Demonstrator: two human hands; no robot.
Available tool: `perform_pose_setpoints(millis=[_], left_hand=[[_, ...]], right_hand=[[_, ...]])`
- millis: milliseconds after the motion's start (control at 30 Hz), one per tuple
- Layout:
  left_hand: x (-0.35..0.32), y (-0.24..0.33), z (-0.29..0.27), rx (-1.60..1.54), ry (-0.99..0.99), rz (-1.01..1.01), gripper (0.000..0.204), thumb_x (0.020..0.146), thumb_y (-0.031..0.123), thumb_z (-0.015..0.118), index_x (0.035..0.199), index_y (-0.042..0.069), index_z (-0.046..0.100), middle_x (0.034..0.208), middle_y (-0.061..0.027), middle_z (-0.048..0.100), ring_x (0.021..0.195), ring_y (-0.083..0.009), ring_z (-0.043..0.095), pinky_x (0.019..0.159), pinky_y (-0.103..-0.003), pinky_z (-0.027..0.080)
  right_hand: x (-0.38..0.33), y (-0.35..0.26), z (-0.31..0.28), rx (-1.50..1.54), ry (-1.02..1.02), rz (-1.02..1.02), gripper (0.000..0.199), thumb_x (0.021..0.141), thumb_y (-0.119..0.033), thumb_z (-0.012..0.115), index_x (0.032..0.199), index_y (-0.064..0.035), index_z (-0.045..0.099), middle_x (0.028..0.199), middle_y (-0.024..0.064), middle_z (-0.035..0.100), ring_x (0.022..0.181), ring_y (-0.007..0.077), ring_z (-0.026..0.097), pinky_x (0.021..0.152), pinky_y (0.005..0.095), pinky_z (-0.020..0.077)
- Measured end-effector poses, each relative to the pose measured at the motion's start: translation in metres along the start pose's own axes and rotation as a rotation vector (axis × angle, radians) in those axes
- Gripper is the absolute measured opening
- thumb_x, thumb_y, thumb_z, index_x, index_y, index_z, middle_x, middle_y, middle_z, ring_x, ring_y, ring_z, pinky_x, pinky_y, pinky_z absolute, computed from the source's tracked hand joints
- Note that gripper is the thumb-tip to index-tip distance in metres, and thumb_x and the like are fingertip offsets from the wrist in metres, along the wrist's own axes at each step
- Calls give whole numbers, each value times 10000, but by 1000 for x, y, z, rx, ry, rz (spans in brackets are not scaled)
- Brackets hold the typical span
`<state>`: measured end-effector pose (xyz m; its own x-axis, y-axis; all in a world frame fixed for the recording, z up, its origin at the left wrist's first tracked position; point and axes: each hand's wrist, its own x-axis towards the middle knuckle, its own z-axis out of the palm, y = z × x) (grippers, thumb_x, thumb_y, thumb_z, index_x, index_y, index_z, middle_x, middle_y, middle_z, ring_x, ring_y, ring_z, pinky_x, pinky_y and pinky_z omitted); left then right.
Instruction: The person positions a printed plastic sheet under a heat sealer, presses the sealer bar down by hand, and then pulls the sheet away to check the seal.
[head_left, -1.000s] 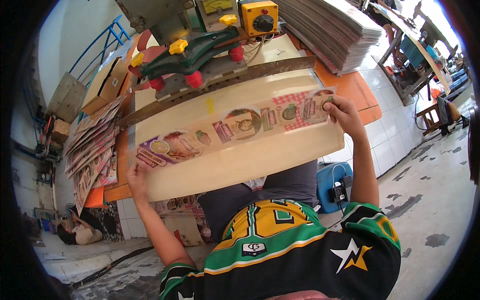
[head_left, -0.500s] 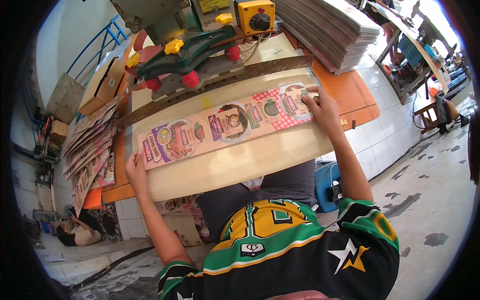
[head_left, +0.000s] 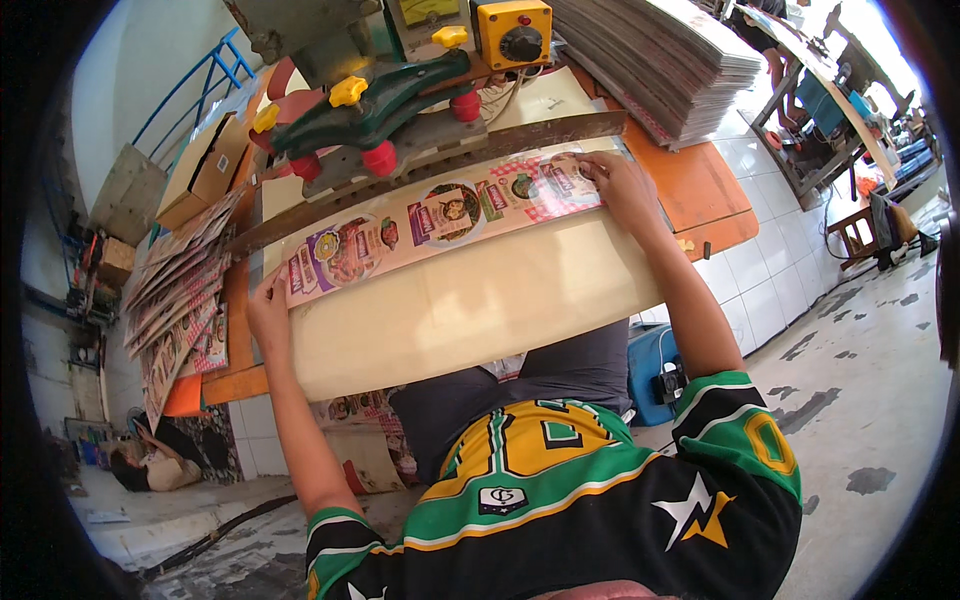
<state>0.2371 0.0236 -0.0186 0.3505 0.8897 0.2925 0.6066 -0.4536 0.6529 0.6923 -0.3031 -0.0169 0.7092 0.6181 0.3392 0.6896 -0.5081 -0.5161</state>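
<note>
The strip (head_left: pixel 445 220) has just gone up toward 12 o'clock, so I now see more of the pale sheet (head_left: pixel 450 310) bare at 6 o'clock, the body's side. Half a second ago the strip lay lower on that sheet; now its far edge is close to the metal bar (head_left: pixel 550 137). From here I can't tell if the two touch. The strip looks flat, with one end pointing to 2 o'clock and the other to 8. The left hand (head_left: pixel 268 320) has gone up with it, and its fingers pinch the 8 o'clock end. The right hand (head_left: pixel 628 190) went up too, and its fingers are closed on the 2 o'clock end, though some tips are hidden from me. The way I read it, this means the strip now runs nearly side by side with the bar, and the work is at a careful placing bit, with both ends held. The green machine (head_left: pixel 380 115) has not moved; it sits at 12 o'clock, past the bar. The messy pile (head_left: pixel 185 290) at 9 o'clock and the tall stack (head_left: pixel 650 65) at 1 o'clock look the same, and so does the orange counter (head_left: pixel 690 185).
</note>
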Motion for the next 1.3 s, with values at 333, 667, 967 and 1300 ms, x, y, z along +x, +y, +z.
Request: perform_pose_setpoints(millis=[333, 667, 967, 1300], left_hand=[[3, 6, 4, 29, 19, 30, 376, 1019, 354, 631, 1185, 38, 752, 998, -179, 773, 883, -223, 733, 806, -325, 527], [5, -3, 5, -7, 16, 59, 377, 1012, 369, 637, 1192, 59, 754, 997, -187, 767, 883, -208, 734, 794, -314, 528], [9, -9, 6, 108, 41, -3, 395, 983, 449, 653, 1154, 117, 781, 944, -179, 761, 838, -291, 736, 751, -365, 541], [6, 1, 4, 119, 68, -30, 409, 955, 510, 658, 1127, 167, 798, 856, -164, 749, 802, -315, 726, 712, -393, 532]], right_hand=[[2, 6, 0, 5, 2, 54, 273, 989, -380, 620, 1121, -202, 779, 991, 158, 749, 957, 374, 694, 808, 479, 518], [4, 5, -1, 3, -17, 68, 306, 983, -415, 626, 1146, -204, 776, 1054, 137, 754, 996, 361, 698, 846, 466, 524], [4, 7, 1, 16, -32, 94, 327, 985, -407, 625, 1177, -182, 767, 1097, 155, 753, 1014, 354, 706, 861, 447, 522], [1, -10, -8, 2, -42, 72, 319, 994, -399, 624, 1176, -179, 767, 1034, 154, 757, 980, 332, 715, 826, 421, 518]])
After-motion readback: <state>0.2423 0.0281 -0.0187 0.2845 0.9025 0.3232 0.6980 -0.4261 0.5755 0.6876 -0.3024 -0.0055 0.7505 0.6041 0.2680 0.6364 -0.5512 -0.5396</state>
